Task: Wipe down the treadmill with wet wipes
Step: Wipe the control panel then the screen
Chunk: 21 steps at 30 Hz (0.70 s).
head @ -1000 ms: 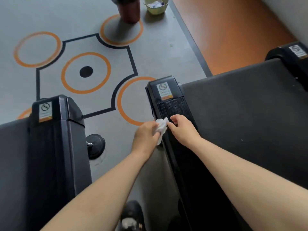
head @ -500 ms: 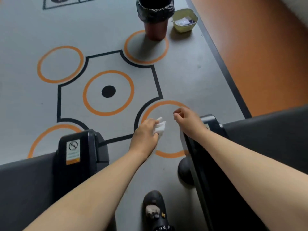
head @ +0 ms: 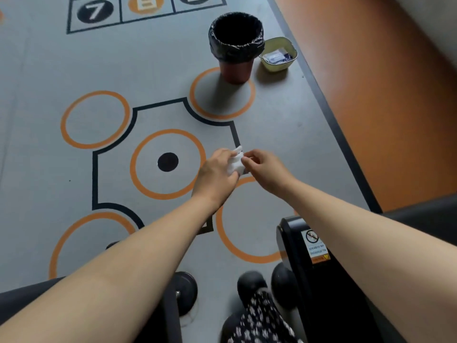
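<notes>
Wipe (head: 235, 163), bunched and white, hangs above the floor between both hands, left hand (head: 217, 174) curled round its bulk, right hand (head: 265, 169) pinching its right edge, bin (head: 236, 43) straight ahead, treadmill (head: 309, 268) back under the right forearm.

Probably a gym: treadmill (head: 319, 280), agility-marked floor (head: 111, 70).

A grey rubber floor mat (head: 148, 70) carries orange painted rings (head: 168, 131), black outlines and a black dot (head: 168, 162). At its far edge is a black oval marked 7 (head: 95, 11). Far right of centre stands a reddish-brown bin with a black liner (head: 236, 73); a pale yellow-green tray (head: 277, 68) sits just right of it. An orange floor strip (head: 371, 107) runs along the right.
</notes>
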Tool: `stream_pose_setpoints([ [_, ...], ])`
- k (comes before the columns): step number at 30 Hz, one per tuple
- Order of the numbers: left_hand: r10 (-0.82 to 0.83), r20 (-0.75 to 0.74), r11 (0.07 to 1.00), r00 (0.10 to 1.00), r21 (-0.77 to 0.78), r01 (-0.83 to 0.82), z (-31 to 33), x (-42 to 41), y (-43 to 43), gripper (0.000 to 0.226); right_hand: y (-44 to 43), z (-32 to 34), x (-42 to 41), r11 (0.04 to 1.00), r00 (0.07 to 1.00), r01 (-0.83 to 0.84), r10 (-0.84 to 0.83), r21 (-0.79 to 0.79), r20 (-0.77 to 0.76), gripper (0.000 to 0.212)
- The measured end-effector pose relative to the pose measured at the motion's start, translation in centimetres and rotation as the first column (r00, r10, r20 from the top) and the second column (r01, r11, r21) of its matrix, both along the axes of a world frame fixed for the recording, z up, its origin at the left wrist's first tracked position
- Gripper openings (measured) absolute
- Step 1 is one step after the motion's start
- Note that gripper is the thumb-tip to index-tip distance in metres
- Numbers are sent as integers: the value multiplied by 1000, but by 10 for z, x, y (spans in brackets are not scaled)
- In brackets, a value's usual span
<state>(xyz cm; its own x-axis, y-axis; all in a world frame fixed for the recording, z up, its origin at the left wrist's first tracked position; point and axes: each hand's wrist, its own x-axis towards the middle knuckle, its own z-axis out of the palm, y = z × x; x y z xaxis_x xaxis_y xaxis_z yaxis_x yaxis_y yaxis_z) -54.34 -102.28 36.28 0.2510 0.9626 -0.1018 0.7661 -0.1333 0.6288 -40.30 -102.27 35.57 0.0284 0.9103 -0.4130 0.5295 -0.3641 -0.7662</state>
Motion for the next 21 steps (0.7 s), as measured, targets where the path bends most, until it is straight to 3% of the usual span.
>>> stream_pose_setpoints([
  [2, -24, 16, 999, 1000, 27, 24, 12, 8, 15, 41, 17, 7, 4, 996, 989, 82, -86, -40, -122, 31],
  [6, 55, 80, 998, 995, 11, -56, 38, 34, 34, 39, 37, 26, 25, 938, 865, 280, -339, -205, -370, 24],
  [9, 91, 139, 996, 986, -36, -86, 62, 63, 47, 34, 55, 49, 52, 910, 817, 347, -412, -226, -403, 32],
  [16, -20, 189, 999, 982, 43, 12, 126, 121, 122, 32, 116, 122, 114, 842, 704, 525, -513, -126, -491, 25],
  [21, -58, 183, 998, 981, 0, 59, 167, 154, 181, 34, 151, 175, 148, 803, 658, 588, -543, -93, -522, 22],
])
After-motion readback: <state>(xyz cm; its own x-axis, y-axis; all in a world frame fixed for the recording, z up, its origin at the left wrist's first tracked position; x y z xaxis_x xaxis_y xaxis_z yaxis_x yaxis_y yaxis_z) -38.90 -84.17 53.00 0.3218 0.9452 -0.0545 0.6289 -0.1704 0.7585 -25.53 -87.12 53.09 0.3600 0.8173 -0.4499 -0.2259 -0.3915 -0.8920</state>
